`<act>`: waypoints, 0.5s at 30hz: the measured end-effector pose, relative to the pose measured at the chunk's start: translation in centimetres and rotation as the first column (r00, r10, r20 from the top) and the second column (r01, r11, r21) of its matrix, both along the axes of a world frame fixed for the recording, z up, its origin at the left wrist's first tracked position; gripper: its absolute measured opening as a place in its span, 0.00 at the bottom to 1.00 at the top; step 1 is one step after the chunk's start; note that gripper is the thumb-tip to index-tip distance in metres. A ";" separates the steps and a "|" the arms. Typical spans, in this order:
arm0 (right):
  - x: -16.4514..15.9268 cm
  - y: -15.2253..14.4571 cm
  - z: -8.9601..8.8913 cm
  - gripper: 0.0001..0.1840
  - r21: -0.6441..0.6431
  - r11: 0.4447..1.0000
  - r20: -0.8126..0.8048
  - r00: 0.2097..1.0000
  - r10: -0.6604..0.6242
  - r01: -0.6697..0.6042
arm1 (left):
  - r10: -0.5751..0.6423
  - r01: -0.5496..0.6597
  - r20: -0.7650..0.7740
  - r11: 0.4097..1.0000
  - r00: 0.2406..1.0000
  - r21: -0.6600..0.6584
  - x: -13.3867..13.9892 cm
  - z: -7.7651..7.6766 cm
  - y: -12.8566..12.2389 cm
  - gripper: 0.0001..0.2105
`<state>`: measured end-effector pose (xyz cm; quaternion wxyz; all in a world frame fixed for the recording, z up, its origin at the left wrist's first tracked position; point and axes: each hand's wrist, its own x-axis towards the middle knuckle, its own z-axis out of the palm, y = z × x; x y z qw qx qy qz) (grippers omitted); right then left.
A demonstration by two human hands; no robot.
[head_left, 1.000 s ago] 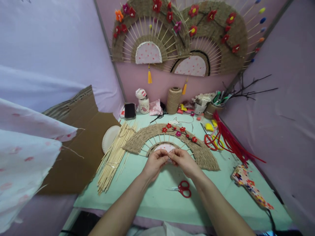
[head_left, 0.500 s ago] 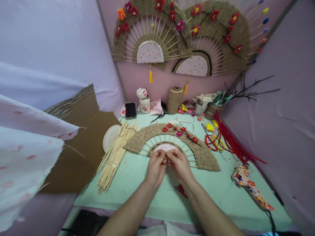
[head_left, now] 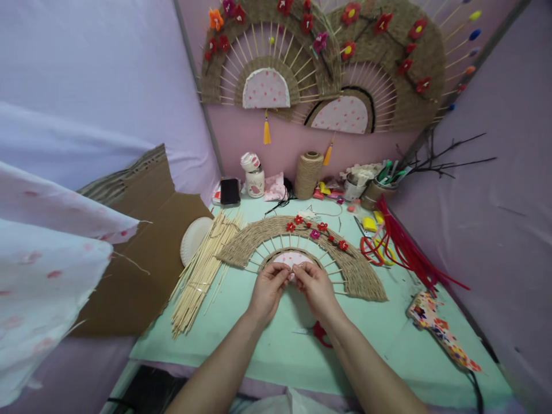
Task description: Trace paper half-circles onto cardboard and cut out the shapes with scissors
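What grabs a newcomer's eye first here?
Likely the two big fans, red-flowered, on the back wall. Then the smaller fan on the green table, with the left hand and right hand close together near its middle. The red strands at far right also stand out.

Passage is at both sides of the hands; ahead it is blocked.
On the table [head_left: 379, 328], a hand could pass between the right hand [head_left: 316, 287] and the flower-patterned tool [head_left: 440, 328], also between the left hand [head_left: 266, 290] and the stick bundle [head_left: 199, 282]. Ahead, the woven fan [head_left: 276, 227] lies across, with the twine spool [head_left: 309, 177] standing behind. The red scissors [head_left: 321, 333] obstruct nearer the front edge.
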<state>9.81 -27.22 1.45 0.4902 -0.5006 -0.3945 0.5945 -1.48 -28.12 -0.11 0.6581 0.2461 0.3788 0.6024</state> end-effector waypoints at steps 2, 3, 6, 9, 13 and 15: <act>0.1 0.0 0.0 0.17 -0.007 1.000 0.048 0.999 0.011 -0.010 | 0.021 -0.016 -0.114 0.999 0.993 0.040 -0.3 0.0 0.1 0.07; 0.2 0.0 0.1 0.17 -0.011 1.000 0.072 0.997 0.022 -0.021 | 0.024 -0.012 -0.188 0.998 0.982 0.064 -0.5 0.1 0.2 0.07; 0.6 0.0 0.4 0.16 -0.011 0.998 0.140 0.988 0.065 -0.065 | -0.003 0.042 -0.358 0.994 0.934 0.102 -1.1 0.4 0.5 0.05; 0.8 0.0 0.7 0.16 0.012 0.995 0.216 0.972 0.093 -0.098 | -0.050 0.092 -0.389 0.992 0.920 0.092 -1.4 0.6 0.6 0.05; 1.1 0.2 1.0 0.15 0.057 0.990 0.342 0.934 0.102 -0.129 | -0.087 0.149 -0.420 0.982 0.904 0.119 -1.6 0.7 0.5 0.07; 1.2 0.3 1.3 0.15 0.079 0.985 0.401 0.909 0.109 -0.152 | -0.114 0.189 -0.446 0.973 0.888 0.129 -1.7 0.8 0.5 0.07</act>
